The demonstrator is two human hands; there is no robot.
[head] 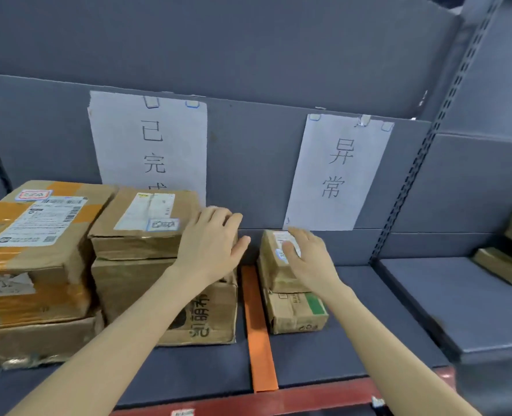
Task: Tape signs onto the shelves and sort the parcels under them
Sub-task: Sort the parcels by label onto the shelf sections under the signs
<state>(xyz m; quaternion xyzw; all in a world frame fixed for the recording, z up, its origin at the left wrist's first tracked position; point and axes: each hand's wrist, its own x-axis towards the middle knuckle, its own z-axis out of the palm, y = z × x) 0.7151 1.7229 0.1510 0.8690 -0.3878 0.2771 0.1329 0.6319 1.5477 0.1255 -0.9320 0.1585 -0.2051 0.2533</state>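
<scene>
left grip (209, 241) lay open on right edge of top box (141, 226) | right grip (305, 259) rested flat on small parcel (274, 265), stacked on lower box (293, 313) | orange strip (259, 325) lay on shelf (368, 325) between stacks | left sign (150, 145) and right sign (338, 172) hung taped behind

Grey shelf (353, 340), red front edge (278, 397). Orange strip (259, 325) runs front to back across the deck. Left of strip: crushed carton (39, 340) at left edge, printed carton (200, 319) just beside strip. Right of strip: small green-patched carton (293, 313), close to it. Adjacent shelf (458, 301), right: brown parcels (503, 265) at its far right.
</scene>
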